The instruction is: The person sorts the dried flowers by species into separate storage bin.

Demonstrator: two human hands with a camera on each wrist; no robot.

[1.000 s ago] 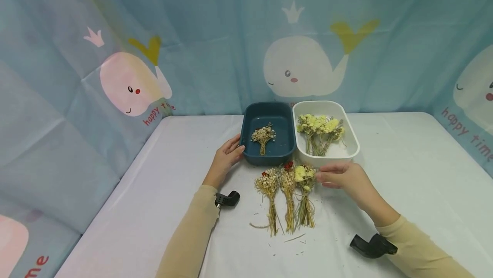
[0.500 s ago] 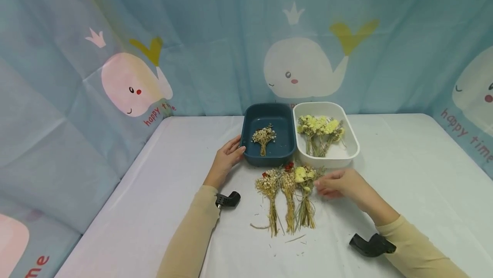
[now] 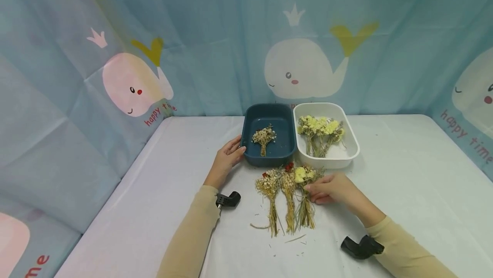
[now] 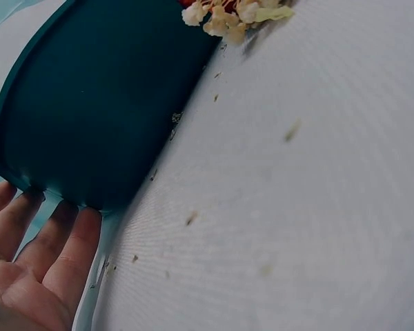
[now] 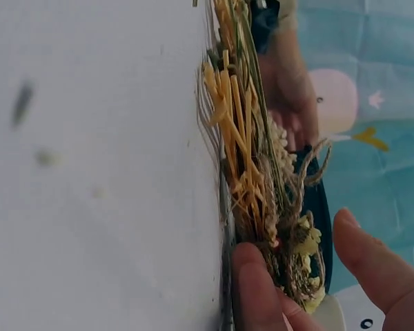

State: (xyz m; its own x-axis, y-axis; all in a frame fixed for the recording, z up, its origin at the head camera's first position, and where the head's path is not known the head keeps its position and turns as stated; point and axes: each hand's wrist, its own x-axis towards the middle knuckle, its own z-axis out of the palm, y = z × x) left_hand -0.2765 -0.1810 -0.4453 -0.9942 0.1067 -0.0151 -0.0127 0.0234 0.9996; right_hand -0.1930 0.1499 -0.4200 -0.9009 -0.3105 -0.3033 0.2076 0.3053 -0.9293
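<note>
My left hand (image 3: 225, 162) rests straight fingers (image 4: 72, 255) against the outer wall of a dark blue bin (image 3: 269, 161); a small dried-flower bouquet (image 3: 263, 136) lies inside. At the bin's front, three dried-flower bouquets lie side by side on the white tablecloth. The rightmost is a yellow dried-flower bouquet (image 3: 301, 174), tied with twine. My right hand (image 3: 333, 188) is beside its upper stems, fingertips overlapping them. In the right wrist view, fingers lie low along the bouquet while the thumb (image 5: 366, 255) stands apart on its other side.
A white bin (image 3: 327, 163) with several yellow dried-flower bouquets (image 3: 317, 128) stands against the blue bin's right side. The left bouquet (image 3: 269, 184) and middle bouquet (image 3: 289, 181) have red blooms. Stem scraps (image 3: 295, 238) and a twine end (image 3: 259, 226) lie in front.
My right hand has moved left and toward me, from beside the yellow bouquet's blooms to its upper stems. The left hand and both bins have stayed put.
</note>
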